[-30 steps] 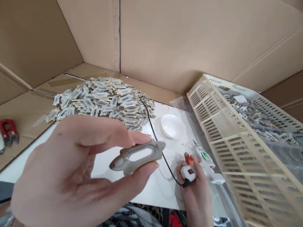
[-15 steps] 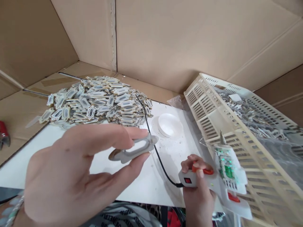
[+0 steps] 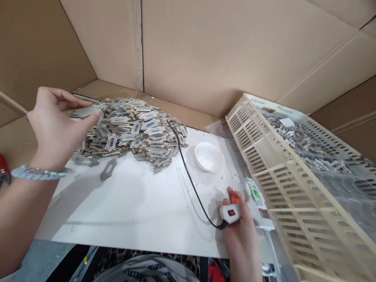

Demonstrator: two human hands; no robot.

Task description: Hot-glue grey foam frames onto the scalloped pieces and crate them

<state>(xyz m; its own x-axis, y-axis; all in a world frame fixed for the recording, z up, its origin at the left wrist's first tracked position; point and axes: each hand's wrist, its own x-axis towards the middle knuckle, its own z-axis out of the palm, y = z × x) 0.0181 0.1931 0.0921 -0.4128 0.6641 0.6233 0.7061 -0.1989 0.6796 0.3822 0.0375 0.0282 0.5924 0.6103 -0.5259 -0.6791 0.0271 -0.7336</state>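
Over the left part of a heap of flat ornate metal frame pieces [image 3: 149, 125] is my left hand [image 3: 55, 121]. Its thumb and fingers pinch a grey frame piece [image 3: 87, 111] by its edges. My right hand [image 3: 241, 231] is wrapped round the handle of a white glue gun [image 3: 230, 214] with an orange trigger [image 3: 235, 197]. The gun's body lies beyond the fingers, close to the crate, and its nozzle cannot be made out. A single frame piece [image 3: 108, 169] rests on the white tabletop [image 3: 141, 203] in front of the heap.
A black cord [image 3: 190, 180] runs from the gun's handle to the heap. Behind my right hand stands a white bowl [image 3: 209, 156]. A cream plastic crate [image 3: 264, 164] with bagged metal parts fills the right side. Cardboard walls [image 3: 188, 55] enclose the back. A red-handled tool [image 3: 3, 168] is at far left.
My left hand has moved from close in front of me to the heap at the back left. My right hand and the glue gun have turned and lowered, with the nozzle no longer pointing visibly up.
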